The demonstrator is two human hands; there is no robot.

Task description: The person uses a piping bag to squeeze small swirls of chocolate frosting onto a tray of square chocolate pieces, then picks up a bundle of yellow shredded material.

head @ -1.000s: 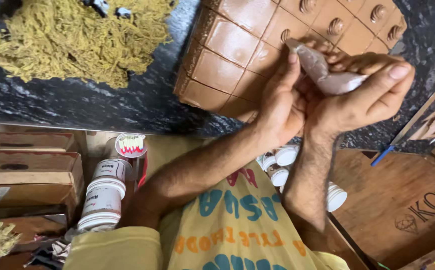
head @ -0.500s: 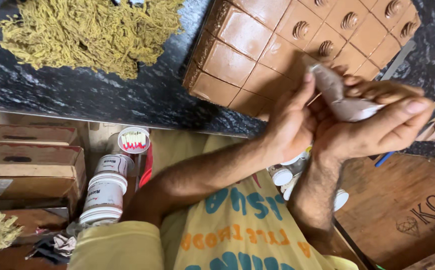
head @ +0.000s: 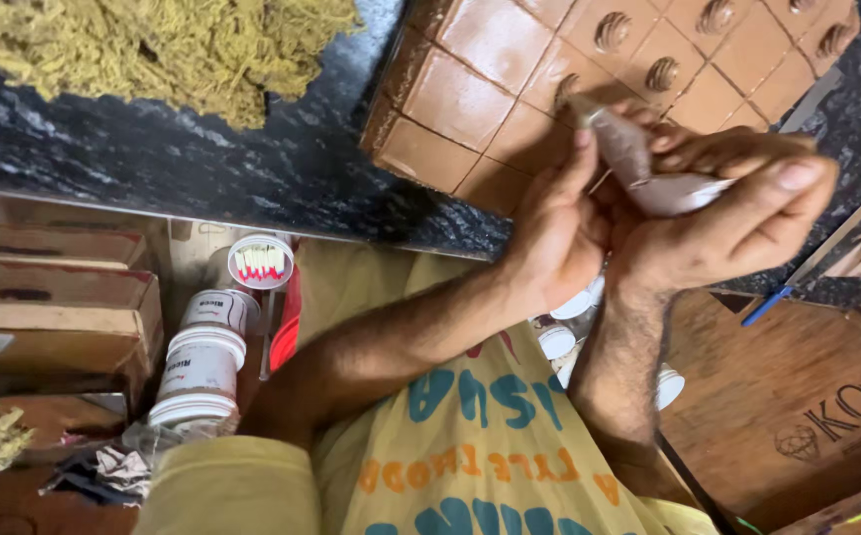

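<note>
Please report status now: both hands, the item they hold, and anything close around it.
Left hand and right hand both pinching small white pouch. Pouch held above brown mould tray. Yellow fibre pile off to the side, apart.

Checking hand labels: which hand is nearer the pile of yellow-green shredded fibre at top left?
Left. The left hand is on the pile's side, still well apart from it; the right hand lies farther off, pinching the small wrapped piece.

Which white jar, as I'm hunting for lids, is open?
The jar nearest the dark counter: red-and-white contents show in its mouth; the two labelled jars below show none.
</note>
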